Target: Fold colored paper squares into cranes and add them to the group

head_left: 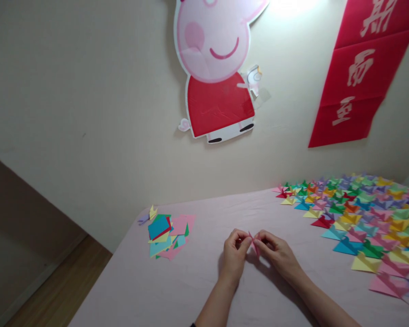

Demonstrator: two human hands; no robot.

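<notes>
Between my two hands, just above the pale pink tabletop point(177, 290), is a small folded pink paper point(257, 250) with narrow points. My left hand point(236, 252) pinches its left side between thumb and fingers. From the other side, my right hand point(274, 250) grips it in the same way, the fingertips of both hands nearly meeting. Part of the paper is hidden behind the fingers, so its exact folded form is hard to make out.
Loose coloured paper squares point(160, 228) lie in a pile to the left, beside a yellow folded paper piece point(152, 212) and a purple one point(143, 219). Rows of folded paper cranes point(364, 227) cover the right side. A pig cutout point(221, 104) and red banner point(354, 91) hang on the wall.
</notes>
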